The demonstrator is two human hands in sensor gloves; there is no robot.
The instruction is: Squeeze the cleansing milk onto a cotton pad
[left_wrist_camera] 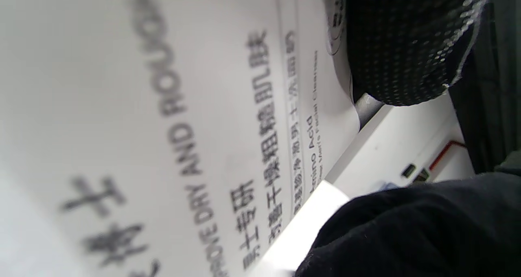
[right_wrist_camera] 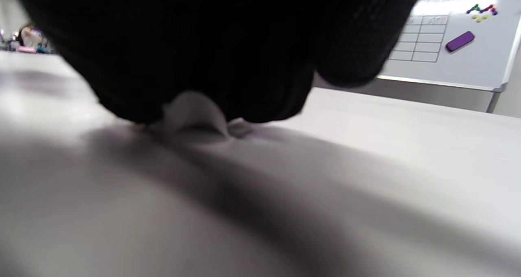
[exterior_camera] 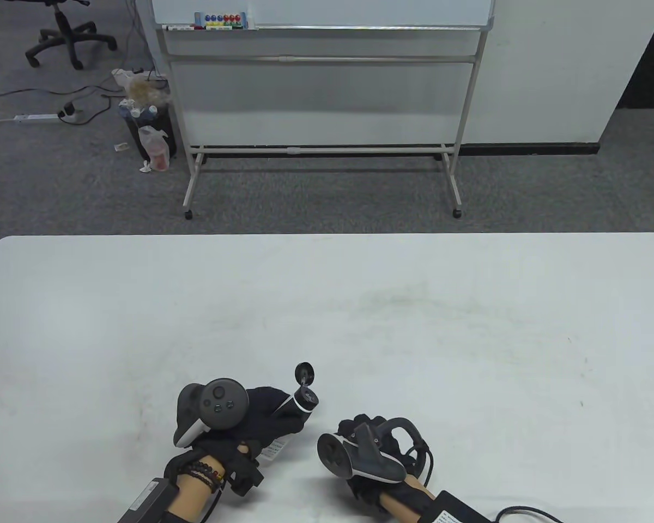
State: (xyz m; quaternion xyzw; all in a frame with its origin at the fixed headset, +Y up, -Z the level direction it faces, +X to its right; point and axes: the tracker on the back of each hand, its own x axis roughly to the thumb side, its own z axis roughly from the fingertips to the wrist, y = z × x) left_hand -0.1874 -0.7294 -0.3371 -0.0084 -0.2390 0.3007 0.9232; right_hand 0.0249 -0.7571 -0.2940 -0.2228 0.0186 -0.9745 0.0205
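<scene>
My left hand (exterior_camera: pixel 267 411) grips a white cleansing milk tube (exterior_camera: pixel 297 404) near the table's front edge. Its black flip cap (exterior_camera: pixel 304 373) stands open and the nozzle end points up and to the right. The tube's printed white body fills the left wrist view (left_wrist_camera: pixel 163 126), with gloved fingers (left_wrist_camera: pixel 399 45) over it. My right hand (exterior_camera: pixel 368 436) rests on the table just right of the tube, fingers curled down. In the right wrist view its fingers (right_wrist_camera: pixel 228 45) press on a small white thing (right_wrist_camera: pixel 191 112), probably the cotton pad, mostly hidden under them.
The white table (exterior_camera: pixel 414 316) stretches wide beyond both hands. A whiteboard on a stand (exterior_camera: pixel 321 81) is on the floor behind the table's far edge. Cables and boxes at both wrists lie by the front edge.
</scene>
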